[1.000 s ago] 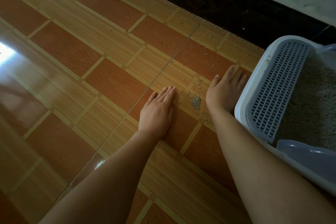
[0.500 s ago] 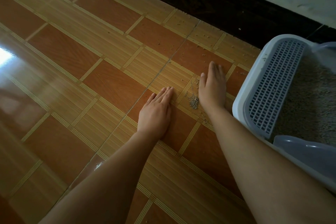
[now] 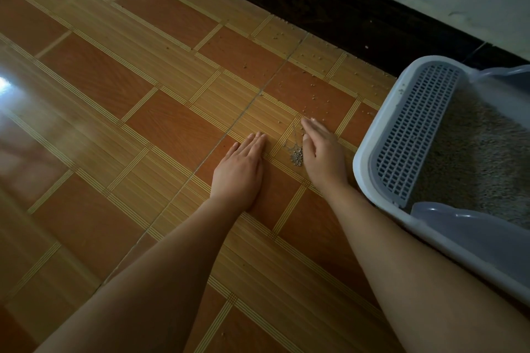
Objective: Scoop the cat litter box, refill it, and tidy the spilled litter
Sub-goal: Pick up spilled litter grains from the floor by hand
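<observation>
Litter box (image 3: pixel 362 169) holding litter (image 3: pixel 473 152), spilled pile (image 3: pixel 297 155) between left hand (image 3: pixel 239 172) and right hand (image 3: pixel 322 152), fingers straight

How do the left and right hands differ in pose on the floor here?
The left hand lies flat, fingers pointing ahead; the right hand angles its fingers leftward. The right hand is right beside the litter pile; the left hand sits apart from it. Both are open, fingers straight, on the tile floor.

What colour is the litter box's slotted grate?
The slotted plastic grate is pale grey; head view shows it.
</observation>
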### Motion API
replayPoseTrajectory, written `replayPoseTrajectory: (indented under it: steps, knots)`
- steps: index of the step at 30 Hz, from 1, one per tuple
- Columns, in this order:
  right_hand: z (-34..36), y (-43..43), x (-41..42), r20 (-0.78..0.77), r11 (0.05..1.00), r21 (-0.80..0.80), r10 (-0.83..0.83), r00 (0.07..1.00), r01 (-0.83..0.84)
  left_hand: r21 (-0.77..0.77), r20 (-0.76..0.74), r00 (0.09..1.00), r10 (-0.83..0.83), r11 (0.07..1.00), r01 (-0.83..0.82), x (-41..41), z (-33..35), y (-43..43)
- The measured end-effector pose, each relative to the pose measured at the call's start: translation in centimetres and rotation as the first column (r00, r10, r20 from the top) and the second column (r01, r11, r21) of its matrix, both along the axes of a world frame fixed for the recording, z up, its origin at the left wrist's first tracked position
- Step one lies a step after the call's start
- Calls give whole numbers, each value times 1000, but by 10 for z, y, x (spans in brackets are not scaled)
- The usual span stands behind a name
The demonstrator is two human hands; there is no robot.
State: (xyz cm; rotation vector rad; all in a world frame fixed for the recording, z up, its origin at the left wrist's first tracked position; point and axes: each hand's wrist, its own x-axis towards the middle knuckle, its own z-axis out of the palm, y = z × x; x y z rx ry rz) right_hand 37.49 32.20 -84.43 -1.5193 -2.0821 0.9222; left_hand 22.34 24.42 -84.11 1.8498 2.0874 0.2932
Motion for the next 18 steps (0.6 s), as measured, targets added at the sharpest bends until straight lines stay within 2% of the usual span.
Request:
replayPoseTrajectory:
  steps: [9,13,16,18]
  knots:
    - [-3,-30,7,63,992,7,125,990,-126,-111,-12,1000,-4,994,3,9,7,-1]
    - [3,-39,14,77,984,-1,175,982,-176,-111,5,1000,-3,994,4,10,10,-8]
    - [3,-45,20,86,987,37,154,984,-158,-119,-8,1000,-5,993,4,11,9,-16]
    - [0,-48,24,124,995,57,78,989,-86,-136,-11,1000,-10,991,9,12,8,-19]
